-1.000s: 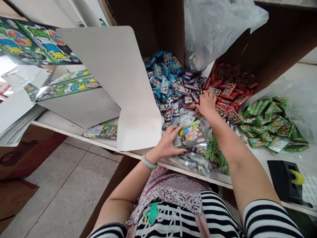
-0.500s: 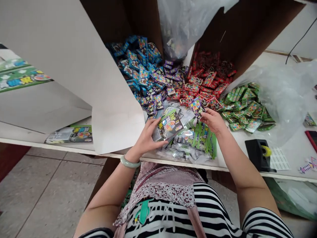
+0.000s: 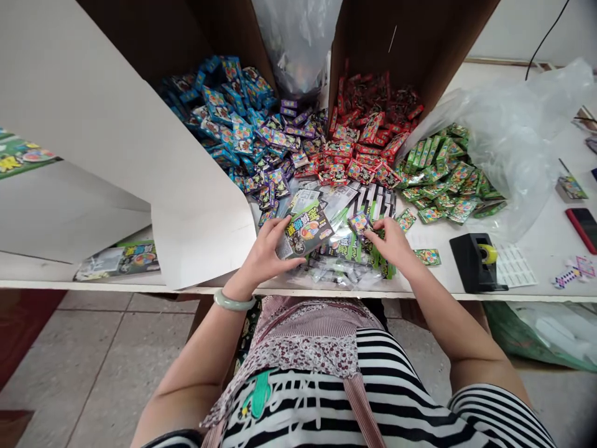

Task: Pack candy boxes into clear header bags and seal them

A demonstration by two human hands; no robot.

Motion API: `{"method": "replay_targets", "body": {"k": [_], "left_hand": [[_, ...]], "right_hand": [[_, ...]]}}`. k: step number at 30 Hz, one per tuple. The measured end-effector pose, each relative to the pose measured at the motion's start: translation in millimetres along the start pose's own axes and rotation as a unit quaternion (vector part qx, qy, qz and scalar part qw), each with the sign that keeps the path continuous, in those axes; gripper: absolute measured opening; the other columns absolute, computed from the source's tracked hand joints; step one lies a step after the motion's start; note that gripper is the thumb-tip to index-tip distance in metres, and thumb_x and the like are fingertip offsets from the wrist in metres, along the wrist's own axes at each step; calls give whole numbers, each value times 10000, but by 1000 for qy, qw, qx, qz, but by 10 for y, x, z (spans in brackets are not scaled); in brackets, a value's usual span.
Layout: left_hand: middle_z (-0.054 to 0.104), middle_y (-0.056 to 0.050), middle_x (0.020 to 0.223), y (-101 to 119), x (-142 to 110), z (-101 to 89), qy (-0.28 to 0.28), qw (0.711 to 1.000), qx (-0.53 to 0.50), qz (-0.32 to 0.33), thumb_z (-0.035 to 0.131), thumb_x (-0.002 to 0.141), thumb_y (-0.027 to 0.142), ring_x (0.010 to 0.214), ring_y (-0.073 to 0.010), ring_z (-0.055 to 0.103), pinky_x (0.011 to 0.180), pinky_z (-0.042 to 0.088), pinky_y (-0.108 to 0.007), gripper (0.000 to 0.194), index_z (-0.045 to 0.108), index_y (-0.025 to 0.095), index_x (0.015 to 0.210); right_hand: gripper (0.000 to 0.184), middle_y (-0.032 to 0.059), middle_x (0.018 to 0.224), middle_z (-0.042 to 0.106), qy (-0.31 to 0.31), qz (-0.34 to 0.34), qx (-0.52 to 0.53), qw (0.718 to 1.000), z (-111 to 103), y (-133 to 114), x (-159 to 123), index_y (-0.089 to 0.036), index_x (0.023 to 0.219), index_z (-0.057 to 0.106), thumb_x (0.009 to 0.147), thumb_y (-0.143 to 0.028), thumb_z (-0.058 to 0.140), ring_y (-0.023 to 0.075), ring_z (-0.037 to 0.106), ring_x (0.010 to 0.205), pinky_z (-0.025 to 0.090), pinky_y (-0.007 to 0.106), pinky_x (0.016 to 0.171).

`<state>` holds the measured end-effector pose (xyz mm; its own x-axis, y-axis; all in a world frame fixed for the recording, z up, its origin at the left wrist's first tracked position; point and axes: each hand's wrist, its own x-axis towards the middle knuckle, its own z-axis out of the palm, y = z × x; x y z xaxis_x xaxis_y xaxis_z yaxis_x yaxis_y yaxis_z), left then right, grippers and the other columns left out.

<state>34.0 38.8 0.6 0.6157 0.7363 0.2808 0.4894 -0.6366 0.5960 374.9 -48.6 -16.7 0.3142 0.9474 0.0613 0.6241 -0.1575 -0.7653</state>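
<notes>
My left hand (image 3: pixel 267 252) grips a clear bag with a green printed header card (image 3: pixel 305 230), tilted above a stack of similar bags (image 3: pixel 354 252) at the table's front edge. My right hand (image 3: pixel 389 239) pinches a small purple packet (image 3: pixel 359 222) just right of that bag. Behind them lie heaps of small packets: blue (image 3: pixel 233 124), purple (image 3: pixel 284 152), red (image 3: pixel 368 137) and green (image 3: pixel 443 180).
A large white card sheet (image 3: pixel 140 137) leans at the left over a flat printed pack (image 3: pixel 119 260). Brown cartons (image 3: pixel 420 37) and a plastic bag (image 3: pixel 298 43) stand behind. A black tape dispenser (image 3: pixel 476 261), label sheet (image 3: pixel 515 264) and red phone (image 3: pixel 583 229) sit at the right.
My right hand left the red and purple heaps with a small purple packet and carried it back to the bag held by my left hand. The view swung right.
</notes>
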Motion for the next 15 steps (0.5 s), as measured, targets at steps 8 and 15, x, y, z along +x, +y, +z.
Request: {"method": "replay_targets", "body": {"k": [8, 15], "left_hand": [[460, -149, 1379, 57, 107, -32, -43, 998, -17, 51, 773, 767, 572, 1298, -337, 500, 1126, 426, -568, 958, 326, 253, 1553], [424, -162, 1381, 68, 82, -13, -37, 998, 2, 59, 781, 768, 551, 1312, -348, 478, 1134, 424, -557, 991, 290, 232, 1567]], "right_hand": [[871, 114, 1629, 324, -306, -198, -188, 912, -364, -141, 376, -298, 1517, 384, 727, -257, 748, 381, 236, 1517, 226, 665, 1173], [675, 130, 1377, 514, -189, -217, -106, 952, -587, -342, 310, -246, 1372, 564, 740, -377, 761, 353, 510, 1303, 406, 549, 1121]]}}
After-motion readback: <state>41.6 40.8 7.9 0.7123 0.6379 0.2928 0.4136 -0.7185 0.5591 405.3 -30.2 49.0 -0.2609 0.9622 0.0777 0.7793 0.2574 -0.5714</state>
